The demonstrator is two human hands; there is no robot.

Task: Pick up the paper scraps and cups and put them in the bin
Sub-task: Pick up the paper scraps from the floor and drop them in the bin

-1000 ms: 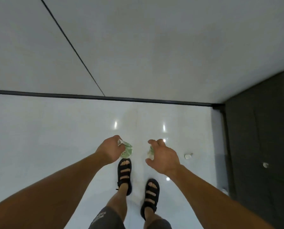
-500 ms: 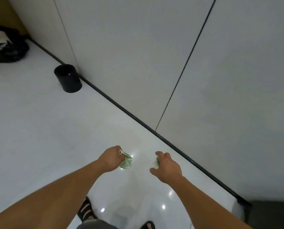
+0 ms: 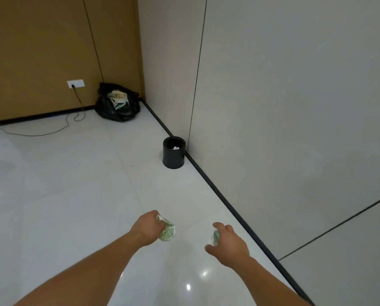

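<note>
My left hand (image 3: 148,227) grips a crushed green-and-white paper cup (image 3: 168,233), held out over the white floor. My right hand (image 3: 227,244) curls round another green-and-white crumpled cup (image 3: 214,237), mostly hidden behind the fingers. A small black round bin (image 3: 173,159) stands on the floor against the grey wall, well ahead of both hands, with a white scrap showing inside it.
A black rubbish bag (image 3: 117,104) stuffed with paper sits in the far corner. A wall socket (image 3: 75,83) on the brown wall feeds a cable (image 3: 52,132) trailing across the floor at the left. The grey wall with its black skirting (image 3: 228,204) runs along my right.
The view has swung left and up from my feet to the bin and corner. The bin has come to the middle of the view. Both hands keep hold of their cups.
</note>
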